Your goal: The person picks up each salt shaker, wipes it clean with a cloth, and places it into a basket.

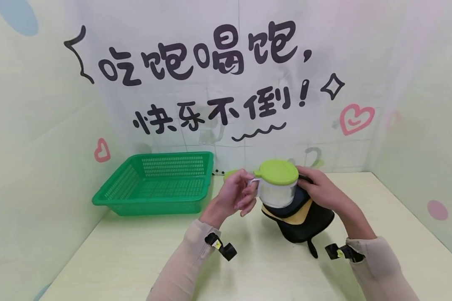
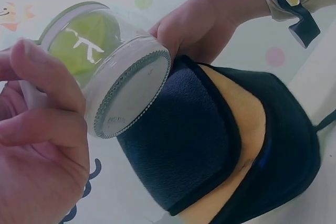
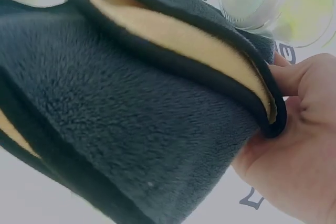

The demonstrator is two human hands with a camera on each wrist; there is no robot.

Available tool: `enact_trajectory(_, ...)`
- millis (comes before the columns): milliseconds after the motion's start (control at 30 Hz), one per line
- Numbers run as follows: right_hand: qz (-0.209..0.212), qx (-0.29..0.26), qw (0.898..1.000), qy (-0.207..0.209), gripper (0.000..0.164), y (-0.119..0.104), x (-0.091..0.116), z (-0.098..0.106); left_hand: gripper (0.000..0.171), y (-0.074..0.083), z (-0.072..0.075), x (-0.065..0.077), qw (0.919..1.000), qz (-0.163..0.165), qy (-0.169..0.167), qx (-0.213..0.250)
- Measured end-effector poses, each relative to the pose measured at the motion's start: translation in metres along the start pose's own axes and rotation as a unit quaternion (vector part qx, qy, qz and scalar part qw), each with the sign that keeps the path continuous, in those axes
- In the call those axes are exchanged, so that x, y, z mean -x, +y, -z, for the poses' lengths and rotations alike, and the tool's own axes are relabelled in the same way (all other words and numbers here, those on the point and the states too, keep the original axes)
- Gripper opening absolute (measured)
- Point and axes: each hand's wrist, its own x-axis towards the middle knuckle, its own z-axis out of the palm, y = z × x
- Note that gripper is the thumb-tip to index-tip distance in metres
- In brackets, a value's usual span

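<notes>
My left hand (image 1: 238,193) grips the handle of a clear seasoning jar (image 1: 276,195) with a green lid (image 1: 279,172), held up above the table. Its round base (image 2: 135,95) faces the left wrist camera, and the jar looks tilted. In my right hand (image 1: 320,189) is a folded cleaning cloth (image 3: 131,114), dark blue and plush on one side, yellow on the other, with black edging. It hangs beside and below the jar, a loop dangling from one corner. Whether cloth and jar touch, I cannot tell. The right fingertips are partly hidden behind the cloth.
A green plastic basket (image 1: 154,207) with mesh sides stands at the back left of the pale table (image 1: 256,271). Behind the left hand, part of another green object (image 1: 229,173) shows. Printed sheets (image 1: 196,25) enclose the table at the back and sides.
</notes>
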Motion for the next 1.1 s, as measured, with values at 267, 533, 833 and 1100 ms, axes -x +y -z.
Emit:
enact_trajectory(267,0.006,-0.039,0.999,-0.005,0.033,0.001,0.0,0.002,0.041,0.002,0.0,0.0,0.9999,0.006,-0.007,-0.013)
enact_trajectory(533,-0.012,-0.057,0.998,-0.014,0.03,-0.002,0.0,0.001,0.042,0.002,0.003,0.002,0.9991,0.011,0.028,-0.03)
enact_trajectory(833,0.01,-0.088,0.996,0.012,0.026,-0.002,-0.001,0.002,0.039,0.003,0.001,0.002,0.9998,0.009,-0.019,0.0)
enact_trajectory(1100,0.051,-0.182,0.982,0.002,0.025,0.007,-0.004,-0.006,0.039,0.001,-0.006,0.0,0.9974,0.016,-0.065,0.025)
